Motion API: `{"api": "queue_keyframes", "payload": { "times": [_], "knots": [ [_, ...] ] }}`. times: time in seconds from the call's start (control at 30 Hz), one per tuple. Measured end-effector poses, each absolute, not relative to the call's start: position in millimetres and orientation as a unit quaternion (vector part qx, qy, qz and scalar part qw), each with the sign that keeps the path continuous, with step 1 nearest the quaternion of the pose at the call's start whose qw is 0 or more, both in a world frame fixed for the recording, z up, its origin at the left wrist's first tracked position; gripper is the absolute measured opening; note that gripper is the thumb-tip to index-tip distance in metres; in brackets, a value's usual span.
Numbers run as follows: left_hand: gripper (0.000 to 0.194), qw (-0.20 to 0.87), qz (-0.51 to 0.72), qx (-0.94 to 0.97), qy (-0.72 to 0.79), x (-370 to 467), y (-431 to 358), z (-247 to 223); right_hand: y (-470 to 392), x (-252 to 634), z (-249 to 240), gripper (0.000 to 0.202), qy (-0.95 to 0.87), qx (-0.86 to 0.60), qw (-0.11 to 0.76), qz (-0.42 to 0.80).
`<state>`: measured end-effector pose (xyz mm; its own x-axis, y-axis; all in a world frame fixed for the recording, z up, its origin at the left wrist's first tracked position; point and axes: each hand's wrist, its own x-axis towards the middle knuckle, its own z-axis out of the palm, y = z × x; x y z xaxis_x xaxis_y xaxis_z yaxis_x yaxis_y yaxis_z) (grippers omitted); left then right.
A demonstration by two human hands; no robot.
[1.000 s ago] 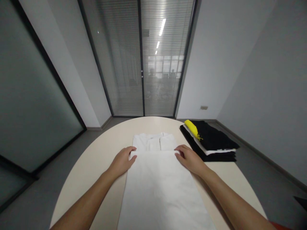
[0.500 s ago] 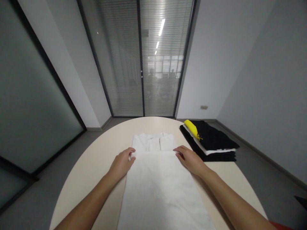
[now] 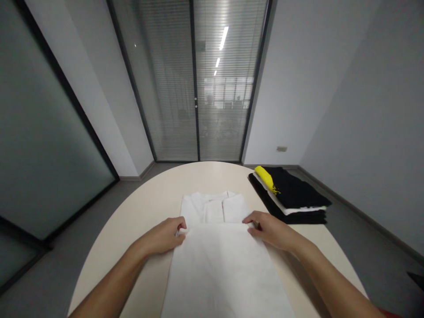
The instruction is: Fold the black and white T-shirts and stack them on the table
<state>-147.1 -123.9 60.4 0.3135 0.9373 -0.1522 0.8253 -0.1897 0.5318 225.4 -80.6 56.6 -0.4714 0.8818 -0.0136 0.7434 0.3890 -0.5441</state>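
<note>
A folded white shirt (image 3: 221, 269) lies lengthwise on the table in front of me, running out of the bottom of the view. Its far end shows several smaller folds beyond a straight crosswise edge. At the left end of that edge, my left hand (image 3: 167, 235) pinches the cloth between thumb and fingers. Opposite it, my right hand (image 3: 270, 229) grips the right end in the same way. The fingertips of both hands are partly hidden by the cloth and by the fingers themselves.
A pale round table (image 3: 139, 212) carries the cloth. At its right edge lies a stack of folded clothes (image 3: 291, 190), mostly black with white layers and a yellow piece (image 3: 264, 176) on top. Beyond stands a glass partition with blinds (image 3: 218, 123).
Both hands have drawn back toward me, bringing the white shirt with them. Its far end now sits closer. The stack on the right is unmoved.
</note>
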Motion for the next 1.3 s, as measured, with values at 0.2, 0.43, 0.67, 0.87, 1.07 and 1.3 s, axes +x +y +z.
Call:
{"api": "queue_keyframes", "payload": {
  "times": [0.2, 0.43, 0.67, 0.87, 1.07, 1.3],
  "knots": [
    [0.023, 0.261, 0.119, 0.771, 0.569, -144, -126, 74, -86, 221, 63, 0.021, -0.839, -0.47, 0.159, 0.224],
    [0.019, 0.239, 0.235, 0.747, 0.574, -142, -116, 67, -81, 218, 63, 0.017, -0.816, -0.494, 0.207, 0.219],
    [0.03, 0.163, 0.316, 0.725, 0.589, -143, -95, 36, -55, 213, 39, 0.028, -0.795, -0.503, 0.288, 0.179],
    [0.036, 0.149, 0.258, 0.733, 0.611, -145, -91, 25, -48, 217, 26, 0.032, -0.808, -0.495, 0.255, 0.194],
    [0.03, 0.135, 0.279, 0.728, 0.611, -142, -91, 24, -48, 216, 25, 0.03, -0.813, -0.478, 0.277, 0.183],
    [0.024, 0.135, 0.344, 0.696, 0.616, -139, -95, 32, -54, 210, 36, 0.031, -0.774, -0.518, 0.302, 0.205]
  ]
}}
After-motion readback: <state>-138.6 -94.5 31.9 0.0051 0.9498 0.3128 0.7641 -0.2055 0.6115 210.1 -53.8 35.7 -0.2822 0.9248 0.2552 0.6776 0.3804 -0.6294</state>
